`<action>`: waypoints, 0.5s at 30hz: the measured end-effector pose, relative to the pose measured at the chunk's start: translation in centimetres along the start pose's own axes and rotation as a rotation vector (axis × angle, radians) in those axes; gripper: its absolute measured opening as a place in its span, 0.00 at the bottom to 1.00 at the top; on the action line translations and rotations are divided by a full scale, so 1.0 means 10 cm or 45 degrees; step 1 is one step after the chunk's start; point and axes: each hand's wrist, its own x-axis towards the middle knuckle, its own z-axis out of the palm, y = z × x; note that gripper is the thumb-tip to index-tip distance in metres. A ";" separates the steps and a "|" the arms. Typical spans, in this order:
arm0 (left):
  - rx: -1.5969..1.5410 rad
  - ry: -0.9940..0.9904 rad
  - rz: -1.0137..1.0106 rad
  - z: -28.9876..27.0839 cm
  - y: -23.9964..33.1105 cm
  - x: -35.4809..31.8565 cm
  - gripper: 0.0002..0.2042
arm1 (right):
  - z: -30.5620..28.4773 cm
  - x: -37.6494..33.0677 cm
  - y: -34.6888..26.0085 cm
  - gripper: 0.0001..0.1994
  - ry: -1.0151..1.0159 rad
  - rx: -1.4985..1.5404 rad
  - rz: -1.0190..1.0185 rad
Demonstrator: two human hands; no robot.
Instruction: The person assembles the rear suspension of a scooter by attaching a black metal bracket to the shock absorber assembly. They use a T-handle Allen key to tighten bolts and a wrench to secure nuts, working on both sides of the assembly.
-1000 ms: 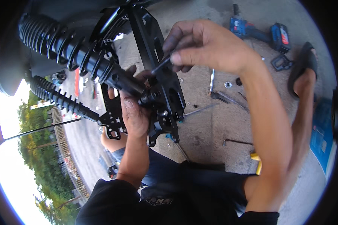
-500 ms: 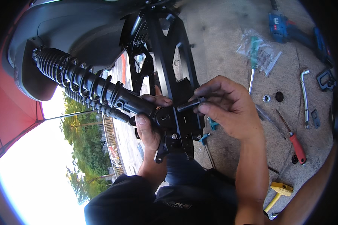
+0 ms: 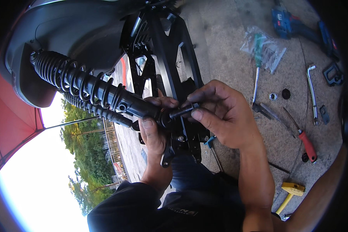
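Observation:
My left hand (image 3: pixel 154 135) is wrapped round the lower end of a black coil-spring shock absorber (image 3: pixel 110 92), thumb on the near side and fingers beyond. Between thumb and fingertips, my right hand (image 3: pixel 226 116) pinches a dark threaded bolt (image 3: pixel 179 112). The bolt's tip points left and is at the eye on the shock's lower end; whether it has entered the hole I cannot tell. Behind both hands stands a black metal swingarm-like frame (image 3: pixel 168 65). A second spring shock (image 3: pixel 114 116) runs alongside, partly hidden by the first.
On the concrete at right lie a green-handled screwdriver (image 3: pixel 258 54) by a plastic bag, a nut (image 3: pixel 273 96), a socket wrench (image 3: pixel 312 92), a red screwdriver (image 3: pixel 306 145), a yellow hammer (image 3: pixel 292 189) and a blue power tool (image 3: pixel 284 25). Another bare limb (image 3: pixel 317 193) shows at lower right.
My right hand has moved slightly left, bringing the bolt from beside the frame up to the shock's lower eye. My left hand keeps its hold, and the view has shifted a little.

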 end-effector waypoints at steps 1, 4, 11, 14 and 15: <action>0.019 -0.015 0.007 -0.02 0.00 0.01 0.27 | 0.00 -0.01 -0.01 0.10 -0.013 -0.047 -0.010; 0.044 -0.029 0.031 -0.06 -0.01 0.02 0.27 | 0.02 -0.04 -0.06 0.10 -0.051 -0.196 -0.049; 0.068 0.006 0.030 -0.07 0.00 -0.02 0.27 | 0.13 0.00 -0.26 0.12 -0.128 -0.925 -0.276; 0.016 0.010 -0.013 -0.05 0.01 -0.05 0.26 | 0.18 0.05 -0.29 0.12 -0.131 -1.044 -0.243; 0.000 -0.030 -0.021 -0.06 0.03 -0.03 0.27 | 0.20 0.05 -0.29 0.12 -0.109 -1.068 -0.203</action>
